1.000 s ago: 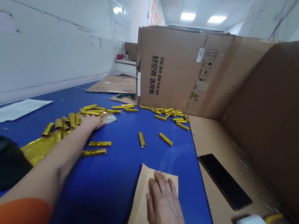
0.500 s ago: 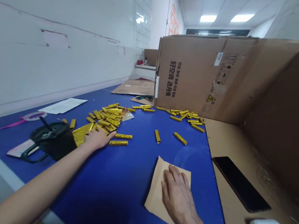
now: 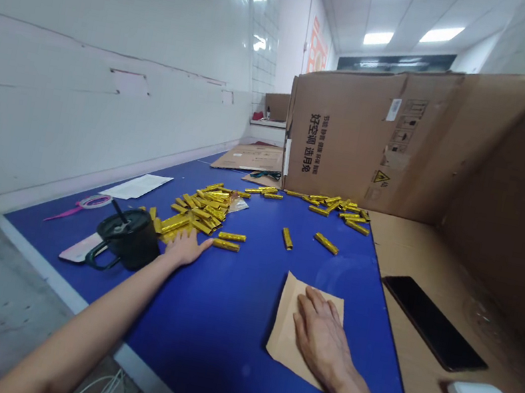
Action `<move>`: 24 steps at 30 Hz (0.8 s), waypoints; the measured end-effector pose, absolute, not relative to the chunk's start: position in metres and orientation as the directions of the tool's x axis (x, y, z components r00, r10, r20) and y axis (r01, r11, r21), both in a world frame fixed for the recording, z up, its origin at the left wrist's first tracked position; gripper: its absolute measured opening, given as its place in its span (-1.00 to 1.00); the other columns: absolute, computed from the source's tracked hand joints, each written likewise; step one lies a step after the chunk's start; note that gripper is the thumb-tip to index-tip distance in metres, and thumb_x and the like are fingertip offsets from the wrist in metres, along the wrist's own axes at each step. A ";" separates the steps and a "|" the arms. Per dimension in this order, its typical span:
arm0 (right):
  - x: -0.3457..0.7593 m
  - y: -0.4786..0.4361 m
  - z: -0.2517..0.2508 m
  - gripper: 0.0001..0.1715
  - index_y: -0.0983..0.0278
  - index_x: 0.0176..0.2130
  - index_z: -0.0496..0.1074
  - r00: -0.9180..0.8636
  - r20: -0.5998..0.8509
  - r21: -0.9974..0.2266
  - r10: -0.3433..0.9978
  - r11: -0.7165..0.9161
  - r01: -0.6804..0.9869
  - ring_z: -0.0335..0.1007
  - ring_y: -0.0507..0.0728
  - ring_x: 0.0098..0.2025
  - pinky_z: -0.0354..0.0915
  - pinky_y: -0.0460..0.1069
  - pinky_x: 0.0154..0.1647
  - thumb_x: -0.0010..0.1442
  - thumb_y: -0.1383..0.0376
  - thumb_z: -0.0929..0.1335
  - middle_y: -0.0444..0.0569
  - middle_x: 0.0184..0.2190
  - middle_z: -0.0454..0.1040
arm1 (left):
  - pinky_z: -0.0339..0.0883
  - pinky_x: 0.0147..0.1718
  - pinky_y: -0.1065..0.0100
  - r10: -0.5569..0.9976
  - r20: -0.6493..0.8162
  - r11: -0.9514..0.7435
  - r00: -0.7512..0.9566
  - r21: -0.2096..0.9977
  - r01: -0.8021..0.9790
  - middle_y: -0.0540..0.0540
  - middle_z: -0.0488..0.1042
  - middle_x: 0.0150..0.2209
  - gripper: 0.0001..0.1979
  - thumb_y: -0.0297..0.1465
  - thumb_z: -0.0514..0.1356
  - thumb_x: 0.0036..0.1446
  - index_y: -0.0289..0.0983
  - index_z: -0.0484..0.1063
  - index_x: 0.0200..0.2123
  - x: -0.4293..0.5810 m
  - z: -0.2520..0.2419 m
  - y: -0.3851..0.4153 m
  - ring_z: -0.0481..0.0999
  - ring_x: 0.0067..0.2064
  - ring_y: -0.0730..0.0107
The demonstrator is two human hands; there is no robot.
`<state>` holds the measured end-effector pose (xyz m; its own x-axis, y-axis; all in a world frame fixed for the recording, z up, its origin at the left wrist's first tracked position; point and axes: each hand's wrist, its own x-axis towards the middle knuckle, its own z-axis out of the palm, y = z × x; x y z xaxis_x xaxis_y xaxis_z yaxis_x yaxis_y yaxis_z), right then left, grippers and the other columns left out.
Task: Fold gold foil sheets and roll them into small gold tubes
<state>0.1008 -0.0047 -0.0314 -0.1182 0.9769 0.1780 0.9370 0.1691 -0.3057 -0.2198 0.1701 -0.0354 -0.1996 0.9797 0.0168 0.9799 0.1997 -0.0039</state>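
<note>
Left hand (image 3: 183, 249) open, palm down with fingers spread, meets the near edge of a heap of gold foil tubes (image 3: 213, 205), thumb just beside a loose one, while the right hand (image 3: 318, 328) lies flat and unclenched on a creased sheet of brown kraft paper (image 3: 287, 313). Both rest over a blue tabletop (image 3: 229, 326), with a black lidded mug (image 3: 137, 242) left of the heap and a black smartphone (image 3: 433, 321) on cardboard to the right. Beyond stand a large printed carton (image 3: 349, 137), a white wall (image 3: 72, 7) and lit ceiling panels (image 3: 377, 39).
</note>
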 end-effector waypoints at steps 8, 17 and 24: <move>0.101 -0.004 -0.033 -0.54 0.39 0.01 0.28 -0.116 0.181 -0.285 0.977 0.165 0.944 -0.01 0.22 0.17 -0.08 0.16 0.14 0.17 0.29 0.11 0.12 0.10 0.19 | 0.20 -0.16 0.10 0.993 0.001 0.120 -0.121 -0.105 0.987 -0.38 0.32 -0.06 -0.46 -0.06 -0.04 0.02 -0.38 0.40 -0.18 -0.217 -0.020 0.164 0.29 -0.02 -0.08; 0.101 -0.004 -0.032 -0.54 0.39 0.01 0.28 -0.123 0.183 -0.284 0.975 0.172 0.943 -0.01 0.21 0.16 -0.08 0.15 0.14 0.18 0.29 0.11 0.13 0.10 0.20 | 0.28 -0.31 0.19 0.998 0.061 -0.024 0.032 -0.124 0.992 -0.29 0.43 -0.23 -0.48 -0.02 -0.08 0.05 -0.33 0.41 -0.28 -0.177 -0.006 0.134 0.41 -0.18 0.00; 0.100 -0.004 -0.032 -0.54 0.38 0.01 0.28 -0.118 0.176 -0.278 0.977 0.164 0.946 -0.01 0.21 0.16 -0.08 0.15 0.14 0.17 0.29 0.11 0.12 0.10 0.19 | 0.20 -0.12 0.24 0.828 0.128 -0.544 0.545 -0.048 0.838 -0.20 0.38 -0.12 -0.53 -0.07 -0.09 0.11 -0.24 0.38 -0.14 -0.125 -0.007 0.101 0.34 -0.05 0.15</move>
